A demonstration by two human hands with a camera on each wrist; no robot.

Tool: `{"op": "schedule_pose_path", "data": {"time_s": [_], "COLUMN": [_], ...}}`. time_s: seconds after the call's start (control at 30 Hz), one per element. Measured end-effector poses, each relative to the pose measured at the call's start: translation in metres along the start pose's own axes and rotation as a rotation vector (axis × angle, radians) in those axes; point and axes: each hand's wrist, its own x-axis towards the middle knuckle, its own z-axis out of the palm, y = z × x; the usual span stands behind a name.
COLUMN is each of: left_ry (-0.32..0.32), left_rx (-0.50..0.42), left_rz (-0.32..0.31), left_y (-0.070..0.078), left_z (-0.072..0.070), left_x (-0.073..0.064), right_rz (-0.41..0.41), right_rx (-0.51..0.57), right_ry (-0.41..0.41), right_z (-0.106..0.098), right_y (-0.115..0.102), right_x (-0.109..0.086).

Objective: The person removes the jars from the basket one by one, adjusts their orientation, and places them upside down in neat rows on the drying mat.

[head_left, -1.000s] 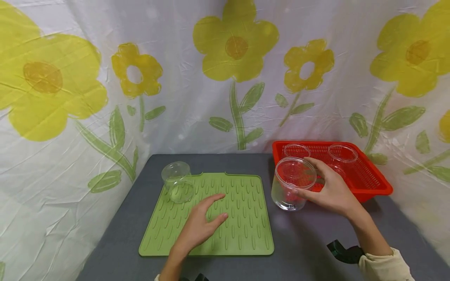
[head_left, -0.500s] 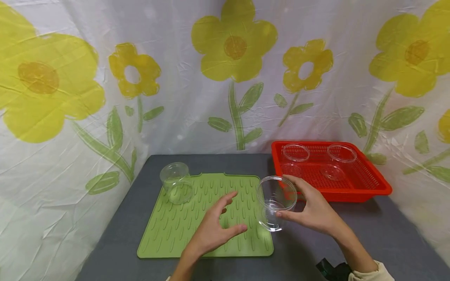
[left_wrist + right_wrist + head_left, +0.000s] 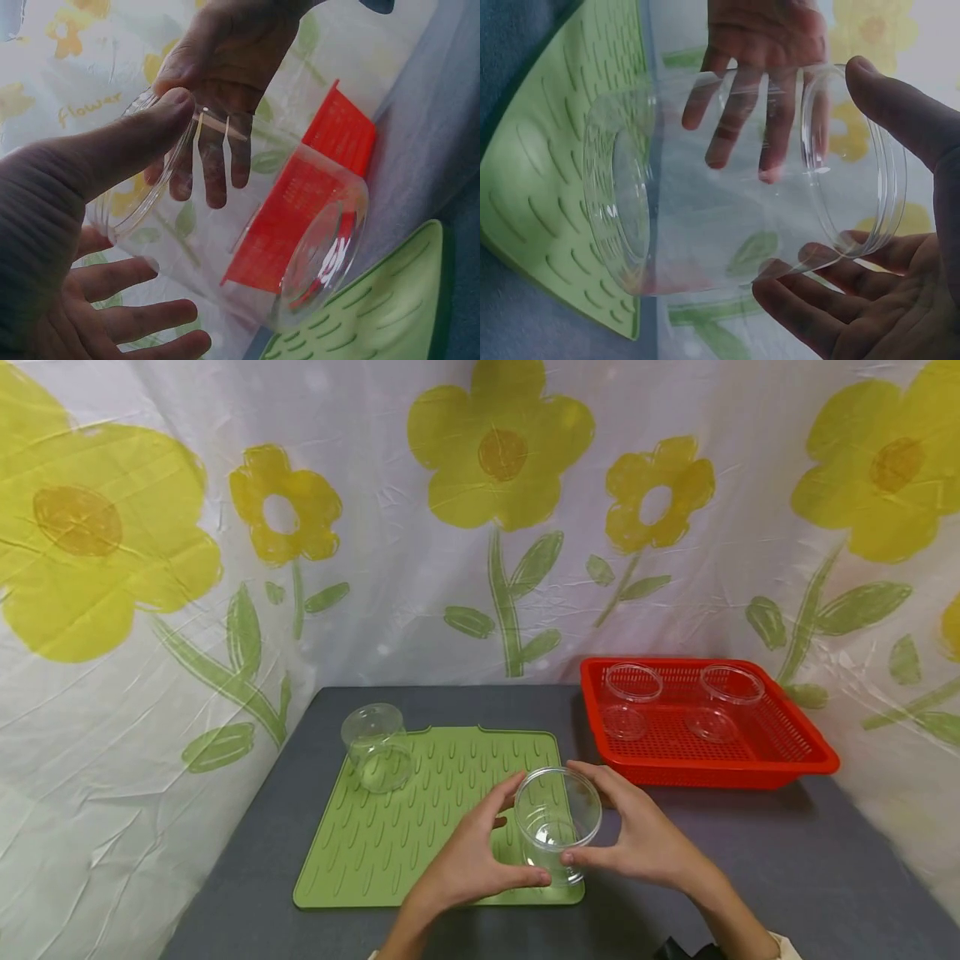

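- Evidently, your left hand and right hand, both part-spread, hold one jar between them: likely a steadying step.
- It's over the mat's near right corner; the next move calls for even pressure.
- Another jar stands at the mat's far left corner.
- Far right, the basket holds a third jar and a fourth jar.

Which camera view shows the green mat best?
The head view: it takes in most of the green mat and its outline, despite some overlap. The left wrist view catches only a piece at lower right, cut off by the frame; the right wrist view shows part at left, some through the clear jar.
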Motion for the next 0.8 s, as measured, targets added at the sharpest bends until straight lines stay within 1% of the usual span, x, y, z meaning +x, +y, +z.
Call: {"op": "schedule_pose_path", "data": {"time_s": [0.13,0.4,0.6,0.8], "left_ry": [-0.003,0.032,0.048,0.095], "left_rx": [-0.014,-0.036,-0.059,-0.113], "left_rz": [0.005,0.003,0.007,-0.008], "left_y": [-0.001,-0.003,-0.004,-0.006], "left_z": [0.002,0.007,0.007,0.006], "left_x": [0.000,-0.001,-0.004,-0.008], "right_rz": [-0.007,-0.022,-0.042,-0.034], "right_rx": [-0.003,-0.004,-0.004,-0.021], "right_ry": [-0.003,0.007,0.010,0.021], "right_z": [0.004,0.010,0.013,0.015], "right_y": [-0.001,-0.003,-0.002,0.002], "right_x": [-0.001,-0.003,-0.006,-0.011]}}
